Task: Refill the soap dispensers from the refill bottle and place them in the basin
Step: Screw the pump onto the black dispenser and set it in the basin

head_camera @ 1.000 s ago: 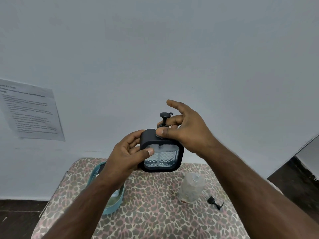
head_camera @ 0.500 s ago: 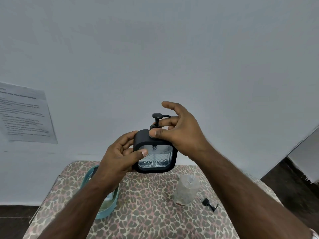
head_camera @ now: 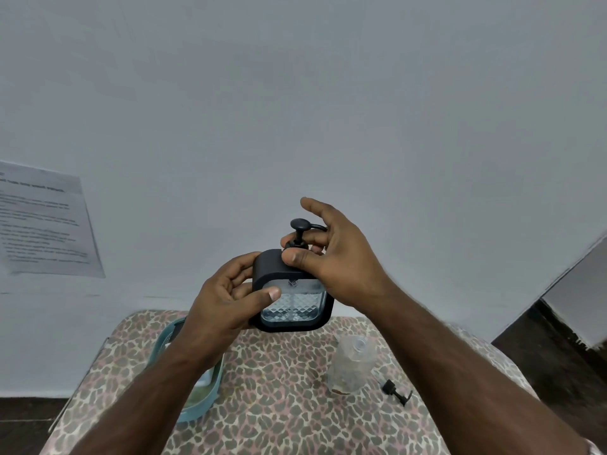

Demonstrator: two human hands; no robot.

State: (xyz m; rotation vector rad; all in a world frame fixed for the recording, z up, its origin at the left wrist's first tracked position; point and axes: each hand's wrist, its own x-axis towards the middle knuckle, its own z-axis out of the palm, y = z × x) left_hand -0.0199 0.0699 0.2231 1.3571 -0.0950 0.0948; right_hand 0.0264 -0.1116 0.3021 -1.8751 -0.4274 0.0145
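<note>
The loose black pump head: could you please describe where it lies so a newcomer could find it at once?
Start at the leopard-print table. Right of the clear bottle standing there lies the loose black pump head, the only small black part lying on the cloth.

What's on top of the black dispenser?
A black pump stands on the dispenser. The right hand pinches the pump's collar, hiding its base; the left hand holds the body.

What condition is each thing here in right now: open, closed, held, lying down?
Black soap dispenser: held up above the table, pump fitted on top.
Left hand: grips the dispenser's side.
Right hand: pinches the pump collar.
Clear bottle: stands on the table, uncapped, nearly empty.
Loose black pump: lies on the table beside that bottle.
Teal basin: on the table, partly hidden by the left arm.
</note>
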